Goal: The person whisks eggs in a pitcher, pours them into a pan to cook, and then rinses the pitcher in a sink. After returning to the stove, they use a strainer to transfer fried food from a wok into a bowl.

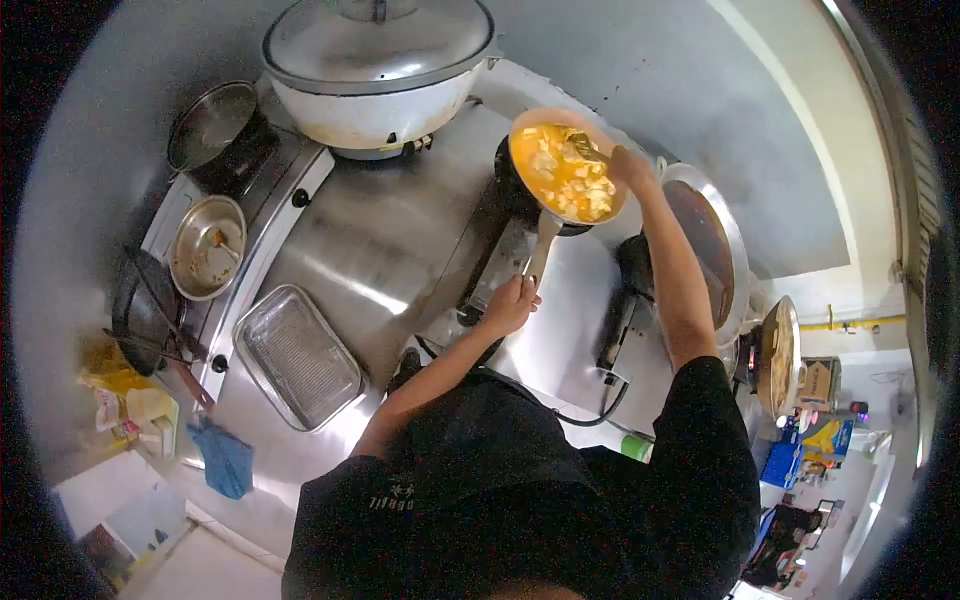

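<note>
Clasps the handle [543, 252] of a round pan [592, 122] in the left hand [512, 305], with fingers curled around it. Grasps a metal utensil [582, 147] in the right hand [628, 168], at the right side of the pan, with the utensil's end down among pale chunks in orange stew [550, 165] inside that pan. Has the pan over a dark round support [507, 175], without showing clearly whether resting on it or raised. Wears a dark shirt [450, 540], nearer than the pan, with pale lettering [395, 497] on the chest, upside down from here and too blurred to read for sure. Has, to the left of the pan, a white pot [370, 110] under a domed metal lid [380, 50], and, farther left, a dark pot [237, 160] and a steel bowl [188, 245]. Has, nearer than the pan and to its left, a rectangular steel tray [300, 360], then, well apart from the pan, a blue cloth [222, 460] and a yellow packet [108, 372] with print too small to make out. Has, right of the pan, a wide pot [738, 262] with reddish-brown contents and, well beyond, a brown carton [818, 380] with illegible marks.
</note>
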Motion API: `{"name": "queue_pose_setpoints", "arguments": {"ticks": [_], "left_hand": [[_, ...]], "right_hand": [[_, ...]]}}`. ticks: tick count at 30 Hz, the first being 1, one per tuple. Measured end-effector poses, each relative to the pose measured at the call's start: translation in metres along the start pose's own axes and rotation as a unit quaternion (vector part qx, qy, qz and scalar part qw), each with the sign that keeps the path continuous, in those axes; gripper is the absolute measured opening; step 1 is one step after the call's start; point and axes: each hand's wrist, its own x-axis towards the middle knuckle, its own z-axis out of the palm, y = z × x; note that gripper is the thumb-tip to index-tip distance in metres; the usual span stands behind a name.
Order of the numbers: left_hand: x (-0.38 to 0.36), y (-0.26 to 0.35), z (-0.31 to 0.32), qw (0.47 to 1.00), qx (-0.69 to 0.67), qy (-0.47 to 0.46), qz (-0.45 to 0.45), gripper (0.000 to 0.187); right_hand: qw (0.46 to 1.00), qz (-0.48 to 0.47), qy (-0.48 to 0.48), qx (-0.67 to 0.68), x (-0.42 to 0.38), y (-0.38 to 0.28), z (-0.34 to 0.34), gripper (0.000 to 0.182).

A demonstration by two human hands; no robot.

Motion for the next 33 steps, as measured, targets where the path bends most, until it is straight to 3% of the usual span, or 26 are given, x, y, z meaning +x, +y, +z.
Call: {"name": "queue_pose_setpoints", "arguments": {"ticks": [1, 2, 4, 5, 7, 8, 9, 11, 13, 16, 17, 18, 19, 20, 21, 22, 23, 24, 25, 26, 27, 28, 29, 31, 33], "left_hand": [[0.001, 0.000, 0.000, 1.000, 0.008, 0.001, -0.006, 0.038], [0.002, 0.001, -0.001, 1.000, 0.016, 0.003, -0.011, 0.038], [0.002, 0.000, -0.003, 1.000, 0.018, -0.003, -0.017, 0.037], [0.003, -0.001, -0.003, 0.999, 0.018, -0.005, -0.027, 0.036], [0.006, -0.006, -0.004, 0.999, 0.004, -0.012, -0.036, 0.036], [0.006, -0.009, -0.004, 0.999, -0.012, -0.015, -0.046, 0.035], [0.006, -0.009, -0.005, 0.999, -0.007, -0.023, -0.046, 0.035], [0.006, -0.009, -0.007, 0.998, -0.004, -0.030, -0.050, 0.034], [-0.003, 0.013, -0.009, 0.997, 0.014, -0.044, -0.061, 0.033], [0.009, -0.020, -0.010, 0.993, -0.068, -0.047, -0.081, 0.037], [0.008, -0.017, -0.010, 0.991, -0.086, -0.038, -0.090, 0.037], [0.006, -0.014, -0.009, 0.989, -0.103, -0.035, -0.101, 0.038], [0.009, -0.027, -0.015, 0.990, -0.093, -0.049, -0.094, 0.037], [0.012, -0.028, -0.019, 0.990, -0.083, -0.073, -0.086, 0.037], [0.013, -0.028, -0.023, 0.987, -0.073, -0.080, -0.117, 0.036], [0.001, 0.008, -0.016, 0.987, -0.040, -0.056, -0.147, 0.038], [0.000, 0.004, -0.015, 0.985, -0.075, -0.058, -0.141, 0.038], [0.018, -0.037, -0.033, 0.986, -0.090, -0.118, -0.077, 0.036], [-0.011, 0.029, -0.007, 0.980, -0.110, -0.015, -0.166, 0.034], [-0.008, 0.032, -0.006, 0.983, -0.104, -0.088, -0.120, 0.034], [-0.007, 0.020, -0.020, 0.980, -0.105, -0.149, -0.075, 0.035], [0.002, 0.005, -0.029, 0.976, -0.100, -0.178, -0.076, 0.035], [0.011, -0.012, -0.039, 0.972, -0.115, -0.185, -0.090, 0.035], [0.011, -0.004, -0.035, 0.969, -0.123, -0.191, -0.102, 0.036], [-0.013, 0.036, -0.019, 0.986, -0.034, -0.093, -0.135, 0.032]], "right_hand": [[0.997, 0.020, 0.073, 0.009, 0.000, 0.018, 0.008, 0.019], [0.997, 0.025, 0.076, 0.008, 0.009, 0.052, 0.021, 0.019], [0.966, -0.177, -0.040, -0.182, 0.031, 0.117, 0.042, 0.019], [0.967, -0.172, -0.040, -0.182, 0.018, 0.112, 0.023, 0.019], [0.994, -0.026, -0.094, -0.047, -0.035, 0.069, -0.066, 0.020], [0.980, -0.079, -0.157, -0.099, -0.051, 0.051, -0.101, 0.019], [0.981, -0.070, -0.156, -0.096, -0.055, 0.056, -0.098, 0.019], [0.975, -0.186, -0.081, -0.090, -0.065, 0.071, -0.087, 0.021], [0.984, -0.116, -0.118, -0.071, -0.078, 0.066, -0.075, 0.022], [0.975, 0.014, -0.221, -0.026, -0.105, 0.029, -0.093, 0.023], [0.992, 0.042, -0.117, -0.016, -0.110, 0.034, -0.063, 0.024], [0.992, -0.015, -0.128, -0.015, -0.101, 0.052, -0.024, 0.024], [0.995, 0.009, -0.102, -0.018, -0.115, 0.042, -0.020, 0.025], [0.989, 0.051, -0.138, 0.013, -0.121, 0.032, -0.022, 0.024], [0.998, 0.012, -0.053, 0.045, -0.119, 0.039, 0.013, 0.024], [0.993, 0.081, -0.065, 0.062, -0.120, 0.029, 0.020, 0.025], [0.993, -0.039, 0.110, 0.005, -0.128, 0.022, 0.024, 0.023], [0.968, 0.170, -0.090, 0.160, -0.117, 0.009, 0.026, 0.019], [0.981, 0.159, -0.040, 0.104, -0.113, -0.003, 0.040, 0.015], [0.989, 0.139, 0.003, 0.044, -0.102, -0.011, 0.059, 0.012], [0.991, 0.054, 0.067, 0.106, -0.093, -0.019, 0.075, 0.012], [0.993, 0.058, 0.094, 0.047, -0.089, -0.032, 0.074, 0.016], [0.992, 0.114, -0.009, 0.059, -0.077, -0.049, 0.069, 0.020], [0.961, 0.195, 0.101, 0.166, -0.070, -0.082, 0.073, 0.022], [0.959, 0.222, 0.123, 0.126, -0.047, -0.118, 0.092, 0.021]]}}
